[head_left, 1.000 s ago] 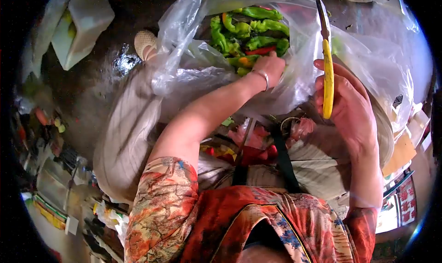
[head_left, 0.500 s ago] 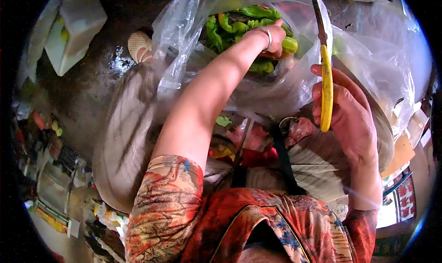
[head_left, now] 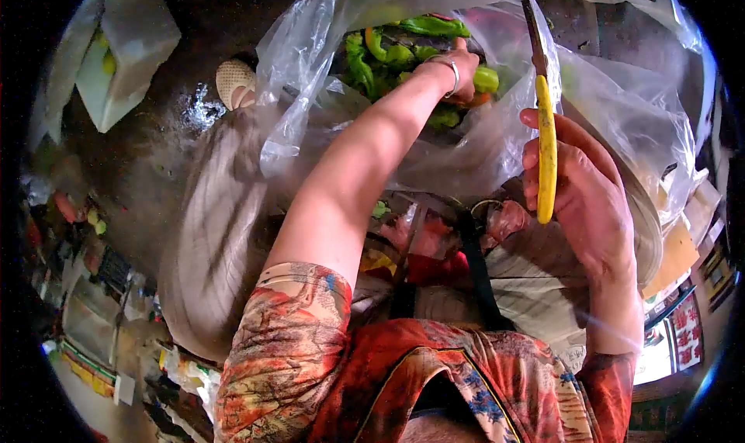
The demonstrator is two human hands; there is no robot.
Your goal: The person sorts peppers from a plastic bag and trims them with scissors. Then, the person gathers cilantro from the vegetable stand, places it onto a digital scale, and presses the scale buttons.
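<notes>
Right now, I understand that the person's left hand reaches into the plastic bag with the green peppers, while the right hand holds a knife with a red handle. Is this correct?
Not entirely: the handle of the knife is yellow, not red, as the head view shows. The left hand does reach into the plastic bag with the green peppers, and the right hand holds the knife.

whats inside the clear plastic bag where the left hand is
Green peppers show in the clear plastic bag, partly hidden by the left hand. Whatever lies beneath the hand or under the top peppers is covered and cannot be seen.
</notes>
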